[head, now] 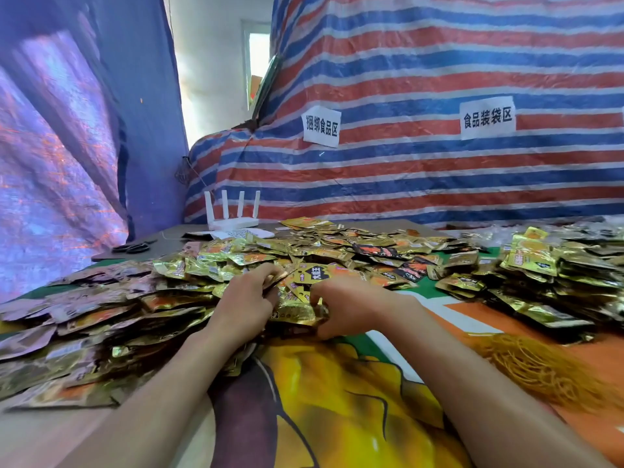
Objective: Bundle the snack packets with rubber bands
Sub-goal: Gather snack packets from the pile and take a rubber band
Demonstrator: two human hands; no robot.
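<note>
Both hands work in heap of gold snack packets (304, 251) at centre of worktop (169, 239). Left hand (246, 298): fingers curled round few packets at heap's near edge. Right hand (351, 305), just beside it: fingers curled, pinching gold packets against thumb. More packets piled to left, stacked at far right. Rubber bands (540, 369): orange tangle on printed cloth (337, 383), right of right forearm, apart from hands. Behind heap: white four-antenna router (233, 211), black scissors (135, 247) to its left. Striped tarp (439, 79) as backdrop, two paper signs (321, 126) on it.
</note>
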